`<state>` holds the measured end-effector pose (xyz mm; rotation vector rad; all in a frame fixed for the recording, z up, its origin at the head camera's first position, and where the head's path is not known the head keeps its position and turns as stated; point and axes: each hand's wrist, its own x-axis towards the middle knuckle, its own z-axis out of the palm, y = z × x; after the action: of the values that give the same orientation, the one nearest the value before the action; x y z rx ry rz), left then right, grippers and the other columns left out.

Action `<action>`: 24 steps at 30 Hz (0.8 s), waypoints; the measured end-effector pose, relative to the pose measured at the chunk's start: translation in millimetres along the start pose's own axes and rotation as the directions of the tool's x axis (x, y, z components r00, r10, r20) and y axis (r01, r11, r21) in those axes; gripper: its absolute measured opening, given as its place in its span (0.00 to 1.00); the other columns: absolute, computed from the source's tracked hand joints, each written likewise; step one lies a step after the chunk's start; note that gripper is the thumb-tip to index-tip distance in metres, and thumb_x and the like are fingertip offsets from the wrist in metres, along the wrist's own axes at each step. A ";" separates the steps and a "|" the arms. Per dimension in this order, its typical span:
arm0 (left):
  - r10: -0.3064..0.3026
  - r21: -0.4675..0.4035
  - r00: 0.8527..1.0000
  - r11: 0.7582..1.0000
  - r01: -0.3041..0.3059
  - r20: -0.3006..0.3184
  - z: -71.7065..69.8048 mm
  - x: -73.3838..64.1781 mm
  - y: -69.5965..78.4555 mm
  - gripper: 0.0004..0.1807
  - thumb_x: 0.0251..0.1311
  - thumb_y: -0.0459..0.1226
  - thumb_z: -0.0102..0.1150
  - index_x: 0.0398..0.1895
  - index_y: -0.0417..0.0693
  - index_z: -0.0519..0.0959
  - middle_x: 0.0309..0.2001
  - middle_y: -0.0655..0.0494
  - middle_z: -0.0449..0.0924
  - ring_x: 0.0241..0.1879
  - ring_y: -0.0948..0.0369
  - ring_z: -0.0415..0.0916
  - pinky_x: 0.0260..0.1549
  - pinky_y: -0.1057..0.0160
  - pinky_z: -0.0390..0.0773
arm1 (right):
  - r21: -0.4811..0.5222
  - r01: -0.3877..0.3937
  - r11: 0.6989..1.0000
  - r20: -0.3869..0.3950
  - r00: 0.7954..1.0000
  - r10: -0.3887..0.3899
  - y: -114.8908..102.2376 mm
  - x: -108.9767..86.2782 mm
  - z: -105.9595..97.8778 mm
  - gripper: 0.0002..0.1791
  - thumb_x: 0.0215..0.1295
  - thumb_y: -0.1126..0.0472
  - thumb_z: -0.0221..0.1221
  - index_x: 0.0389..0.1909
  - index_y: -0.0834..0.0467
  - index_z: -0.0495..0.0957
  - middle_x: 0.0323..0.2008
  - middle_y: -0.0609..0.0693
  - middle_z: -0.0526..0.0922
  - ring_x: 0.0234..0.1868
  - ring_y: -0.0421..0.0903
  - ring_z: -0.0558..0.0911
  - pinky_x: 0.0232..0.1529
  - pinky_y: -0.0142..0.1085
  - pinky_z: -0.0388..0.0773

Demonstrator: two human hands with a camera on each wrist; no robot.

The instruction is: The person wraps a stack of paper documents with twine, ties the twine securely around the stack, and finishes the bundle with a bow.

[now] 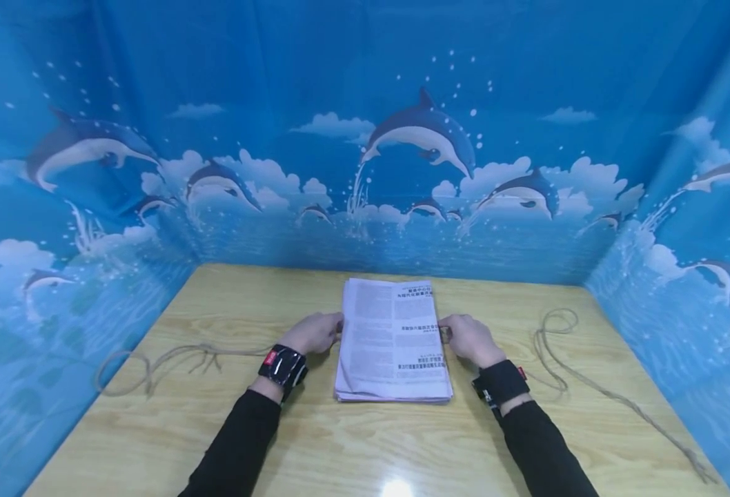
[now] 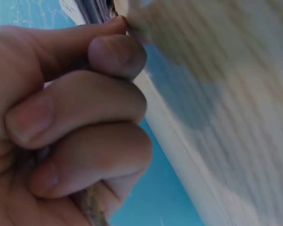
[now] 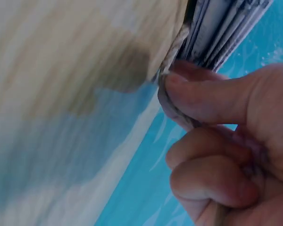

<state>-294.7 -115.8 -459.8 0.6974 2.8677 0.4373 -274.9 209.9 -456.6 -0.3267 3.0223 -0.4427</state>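
A stack of folded newspapers [image 1: 390, 338] lies flat near the middle of the table. My left hand [image 1: 318, 333] is at its left edge, fingers curled round a thin rope [image 2: 95, 207] that shows below the fingers in the left wrist view. Opposite it, my right hand [image 1: 469, 339] pinches rope [image 3: 169, 104] between thumb and forefinger, close against the stack's lower right edge. From there the rope leads in toward the underside of the papers, where it is hidden. The left fingertips' contact with the stack is partly hidden.
Loose rope trails left from the left wrist in a frayed loop [image 1: 203, 347]. On the right, another length [image 1: 619, 398] curls and stretches to the front right of the wooden table [image 1: 352, 449]. A blue dolphin-print curtain [image 1: 265, 228] borders the table behind and at both sides.
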 end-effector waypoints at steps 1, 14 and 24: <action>0.005 0.007 1.000 1.000 -0.005 0.006 -0.1 0.9 -0.7 0.06 0.64 0.31 0.56 0.40 0.50 0.75 0.38 0.53 0.84 0.39 0.52 0.81 0.41 0.53 0.80 | 0.005 -0.003 1.000 0.008 1.000 0.003 1.1 0.5 -0.6 0.24 0.59 0.75 0.54 0.56 0.57 0.81 0.54 0.59 0.83 0.47 0.54 0.82 0.45 0.49 0.80; -0.057 -0.076 0.998 0.995 0.059 0.033 -2.7 0.5 -7.0 0.22 0.65 0.38 0.58 0.63 0.46 0.73 0.56 0.44 0.80 0.55 0.48 0.78 0.57 0.49 0.75 | -0.078 0.041 0.996 -0.007 0.999 -0.042 0.9 5.6 -1.5 0.19 0.71 0.62 0.53 0.61 0.57 0.77 0.51 0.59 0.84 0.49 0.58 0.83 0.48 0.53 0.79; -0.063 -0.086 0.998 0.994 0.064 0.013 -3.1 -0.2 -8.8 0.24 0.65 0.36 0.58 0.65 0.48 0.72 0.60 0.44 0.78 0.57 0.48 0.77 0.60 0.47 0.73 | -0.036 0.078 0.996 0.042 0.996 -0.076 10.2 8.3 -2.8 0.21 0.72 0.64 0.50 0.64 0.57 0.74 0.55 0.62 0.81 0.53 0.61 0.81 0.53 0.55 0.77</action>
<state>-298.9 -124.2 -459.7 0.5903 2.8322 0.5436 -285.3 218.4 -457.2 -0.4501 2.9896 -0.3803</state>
